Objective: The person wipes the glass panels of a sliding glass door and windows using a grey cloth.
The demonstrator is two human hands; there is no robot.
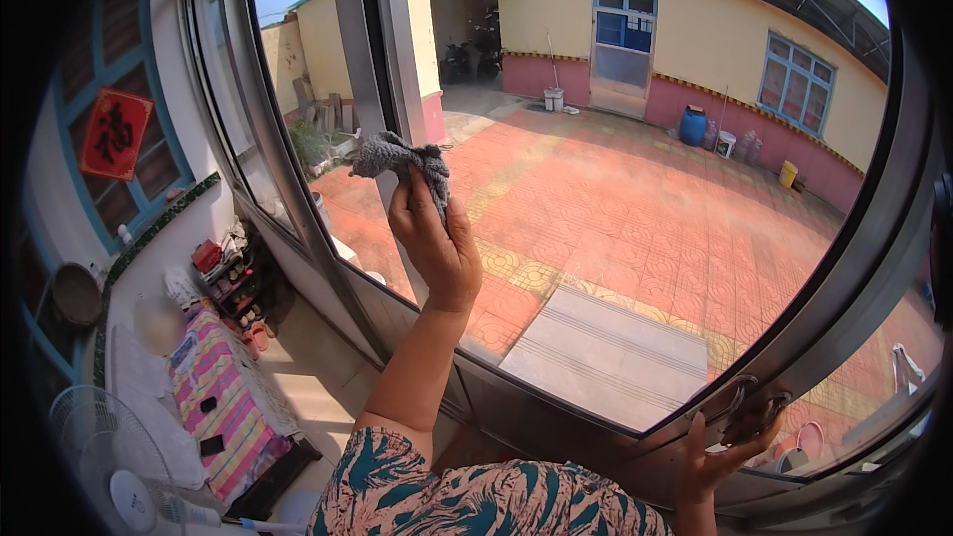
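Observation:
My left hand (pixel 440 253) is raised and closed around a bunched grey cloth (pixel 397 154). The cloth lies against the upright metal bar (pixel 369 50) of the window, at the left side of the large pane. Low on the right, my right hand (pixel 717 457) rests against the lower metal window frame (pixel 606 432), its thumb and fingers spread apart. A curved metal latch (pixel 735 395) sits on the frame just above that hand. Some of the right fingertips are in shadow and hard to make out.
Left, inside, are a bed with a striped cover (pixel 223 387), a white fan (pixel 129 467) and a shoe rack (pixel 233 283). Through the glass show a red tiled yard (pixel 615 208), a grey panel (pixel 611 342) and a blue barrel (pixel 693 125).

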